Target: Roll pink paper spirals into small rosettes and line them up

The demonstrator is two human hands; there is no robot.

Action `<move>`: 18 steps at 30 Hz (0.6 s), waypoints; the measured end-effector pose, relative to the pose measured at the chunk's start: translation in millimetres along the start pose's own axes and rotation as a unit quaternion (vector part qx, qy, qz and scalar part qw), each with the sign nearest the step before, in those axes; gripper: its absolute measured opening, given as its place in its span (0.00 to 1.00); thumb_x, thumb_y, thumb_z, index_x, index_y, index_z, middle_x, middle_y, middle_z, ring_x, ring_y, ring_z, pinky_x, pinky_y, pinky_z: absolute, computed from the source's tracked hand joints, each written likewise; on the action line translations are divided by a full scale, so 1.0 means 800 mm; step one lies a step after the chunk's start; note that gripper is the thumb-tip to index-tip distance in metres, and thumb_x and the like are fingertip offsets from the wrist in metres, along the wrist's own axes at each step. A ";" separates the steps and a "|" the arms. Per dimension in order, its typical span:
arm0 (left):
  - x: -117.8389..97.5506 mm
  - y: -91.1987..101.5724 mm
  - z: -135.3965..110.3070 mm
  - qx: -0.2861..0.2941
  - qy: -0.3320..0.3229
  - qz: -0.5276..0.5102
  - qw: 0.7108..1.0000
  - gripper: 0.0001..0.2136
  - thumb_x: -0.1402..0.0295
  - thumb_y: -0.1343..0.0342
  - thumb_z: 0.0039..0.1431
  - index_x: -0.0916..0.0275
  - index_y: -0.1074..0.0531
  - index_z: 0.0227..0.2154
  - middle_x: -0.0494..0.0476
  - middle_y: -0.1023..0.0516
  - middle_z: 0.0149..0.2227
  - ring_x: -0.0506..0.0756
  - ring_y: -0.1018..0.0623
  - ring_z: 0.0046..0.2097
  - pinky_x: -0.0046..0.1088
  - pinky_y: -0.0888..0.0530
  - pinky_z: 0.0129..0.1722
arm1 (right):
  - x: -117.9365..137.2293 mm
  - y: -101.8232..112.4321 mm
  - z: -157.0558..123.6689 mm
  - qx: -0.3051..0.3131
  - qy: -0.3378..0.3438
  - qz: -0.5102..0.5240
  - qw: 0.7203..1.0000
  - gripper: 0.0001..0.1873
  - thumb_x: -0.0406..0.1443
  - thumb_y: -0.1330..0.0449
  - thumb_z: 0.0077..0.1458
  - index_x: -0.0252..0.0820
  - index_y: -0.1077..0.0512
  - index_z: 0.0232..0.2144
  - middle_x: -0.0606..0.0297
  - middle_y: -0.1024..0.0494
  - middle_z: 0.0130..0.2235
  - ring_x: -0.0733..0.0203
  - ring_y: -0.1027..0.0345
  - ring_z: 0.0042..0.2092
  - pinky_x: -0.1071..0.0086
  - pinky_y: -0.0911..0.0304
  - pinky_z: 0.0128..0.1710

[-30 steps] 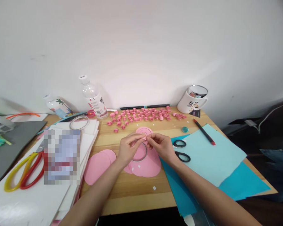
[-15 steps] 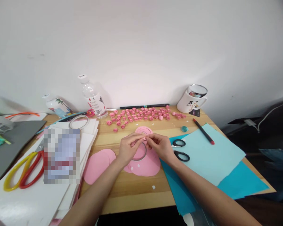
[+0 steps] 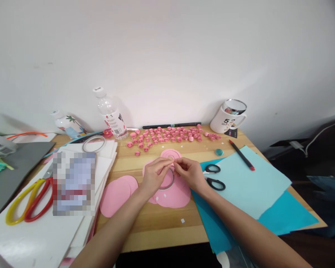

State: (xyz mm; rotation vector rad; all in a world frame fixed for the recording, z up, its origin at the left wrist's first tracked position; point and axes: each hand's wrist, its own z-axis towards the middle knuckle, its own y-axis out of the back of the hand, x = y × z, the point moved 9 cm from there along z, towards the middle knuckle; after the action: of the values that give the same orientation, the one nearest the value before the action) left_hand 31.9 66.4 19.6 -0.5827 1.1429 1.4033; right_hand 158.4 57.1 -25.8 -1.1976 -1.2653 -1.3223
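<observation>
My left hand [image 3: 154,174] and my right hand [image 3: 189,172] meet fingertip to fingertip over the middle of the wooden table [image 3: 156,227]. Both pinch a small pink paper piece [image 3: 171,162] between thumbs and forefingers. Under the hands lie large pink paper circles [image 3: 174,193] and a tape ring [image 3: 169,185]. A pink spiral-cut disc [image 3: 171,153] lies just beyond the fingers. Further back, several small pink paper rolls [image 3: 167,136] are spread in rows.
Black-handled scissors [image 3: 213,176] rest on light blue paper sheets [image 3: 251,182] at the right, with a red pencil [image 3: 241,155] and a mug [image 3: 229,117]. At left are white foam sheets [image 3: 44,230], red and yellow scissors [image 3: 28,201], a tape roll [image 3: 93,144] and two bottles [image 3: 110,113].
My hands stay pinched together on the pink piece, shifting only slightly. The view has nudged a little.
</observation>
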 end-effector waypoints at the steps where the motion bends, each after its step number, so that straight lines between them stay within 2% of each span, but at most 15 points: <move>1: 0.000 0.000 0.001 0.000 0.004 -0.003 1.000 0.07 0.71 0.45 0.53 0.58 0.22 0.32 0.56 0.20 0.35 0.53 0.23 0.38 0.29 0.26 0.40 | 0.000 0.000 0.000 0.001 0.002 -0.004 1.000 0.13 0.43 0.43 0.48 0.38 0.29 0.27 0.66 0.28 0.21 0.64 0.35 0.22 0.69 0.37 0.26; 14: 0.021 0.003 0.003 -0.010 0.092 -0.062 0.994 0.05 0.70 0.43 0.52 0.61 0.22 0.30 0.56 0.20 0.33 0.53 0.23 0.37 0.28 0.27 0.40 | 0.007 -0.002 -0.001 0.011 0.058 -0.062 0.996 0.11 0.40 0.47 0.54 0.39 0.30 0.30 0.66 0.28 0.20 0.64 0.34 0.22 0.71 0.36 0.26; 18: 0.022 0.004 0.003 -0.013 0.098 -0.066 0.993 0.05 0.70 0.42 0.51 0.61 0.22 0.30 0.55 0.20 0.33 0.53 0.22 0.37 0.27 0.27 0.40 | 0.006 0.001 0.000 0.000 0.063 -0.061 0.996 0.11 0.40 0.45 0.53 0.38 0.29 0.30 0.65 0.27 0.21 0.64 0.34 0.23 0.71 0.36 0.26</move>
State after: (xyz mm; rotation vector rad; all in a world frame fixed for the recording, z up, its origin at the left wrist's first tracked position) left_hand 26.3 76.6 6.3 -0.8138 1.2192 1.2705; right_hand 158.3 56.9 -20.9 -1.0333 -1.2636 -1.4624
